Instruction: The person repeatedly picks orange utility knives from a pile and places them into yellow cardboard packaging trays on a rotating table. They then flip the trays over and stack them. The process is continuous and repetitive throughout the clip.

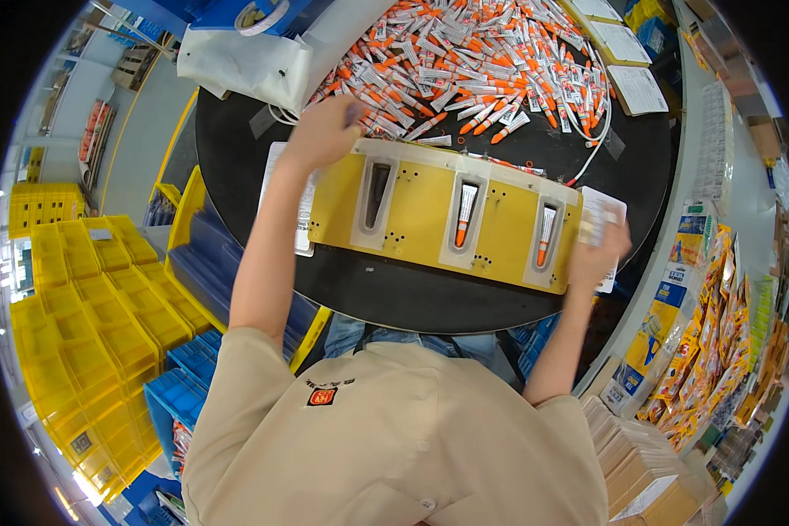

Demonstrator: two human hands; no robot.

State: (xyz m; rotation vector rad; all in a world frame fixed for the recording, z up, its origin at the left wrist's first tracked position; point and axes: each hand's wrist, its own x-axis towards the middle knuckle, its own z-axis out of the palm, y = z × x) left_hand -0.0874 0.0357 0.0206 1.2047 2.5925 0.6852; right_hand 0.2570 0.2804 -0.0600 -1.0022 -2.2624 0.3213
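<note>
A yellow fixture board with three long clear-rimmed slots lies across the black round table. Small white tubes with orange caps sit in the middle slot and the right slot; the left slot shows only a dark inside. My left hand is above the board's far left corner, fingers curled together beside a heap of similar tubes; what they hold is too blurred to name. At the board's right end, my right hand is smeared by motion over white printed cards.
More printed cards lie left of the board. A white cable curves around the heap's right side. Yellow crates and blue bins stand to my left. Packaged goods and stacked brown cartons line the right.
</note>
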